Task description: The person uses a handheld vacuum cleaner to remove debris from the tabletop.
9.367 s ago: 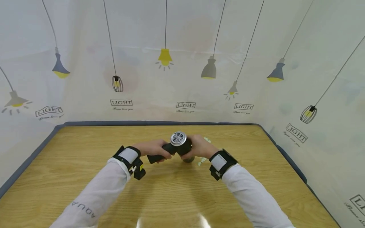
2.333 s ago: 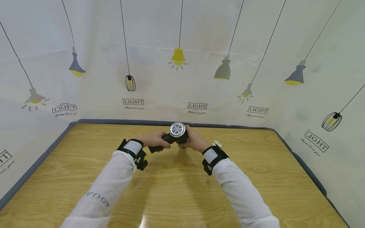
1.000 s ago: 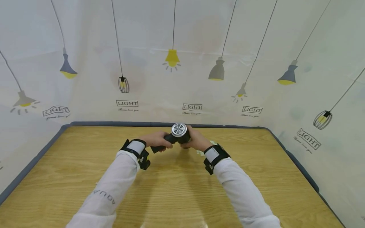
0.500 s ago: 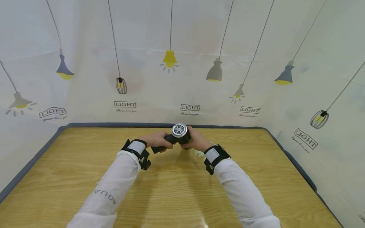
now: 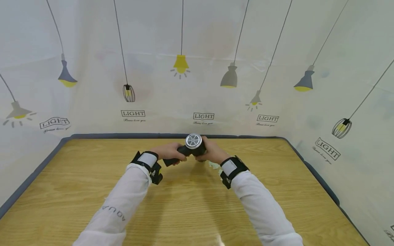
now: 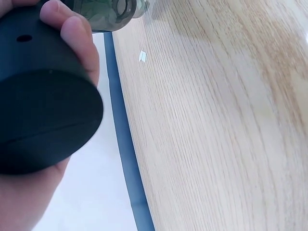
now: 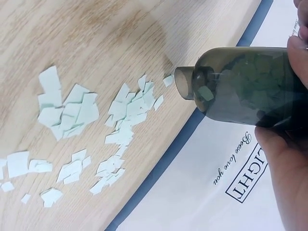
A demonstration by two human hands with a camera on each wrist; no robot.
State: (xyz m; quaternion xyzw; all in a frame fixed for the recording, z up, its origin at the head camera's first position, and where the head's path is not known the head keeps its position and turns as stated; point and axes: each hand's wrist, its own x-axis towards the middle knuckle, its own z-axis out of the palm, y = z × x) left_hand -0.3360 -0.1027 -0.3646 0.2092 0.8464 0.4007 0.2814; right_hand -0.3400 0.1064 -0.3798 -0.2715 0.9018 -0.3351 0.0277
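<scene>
A black handheld vacuum cleaner with a round silver vent grille is held tilted close over the table. My left hand grips its handle, whose rounded end fills the left of the left wrist view. Fingers and thumb of my right hand hold the body beside the smoky see-through dust cup. Behind the cup's wall many small paper pieces show. Its short nozzle points down at the table, right beside a small paper scrap. Several clusters of pale green paper scraps lie near it.
The wood-grain table has a dark blue edge at the back and sides. White sheeting printed with lamps rises behind it. A single scrap lies near that edge.
Compared with the oldest frame, both hands and the vacuum cleaner have moved farther from me. Over the last second the head view swings slightly right; both hands keep their hold.
</scene>
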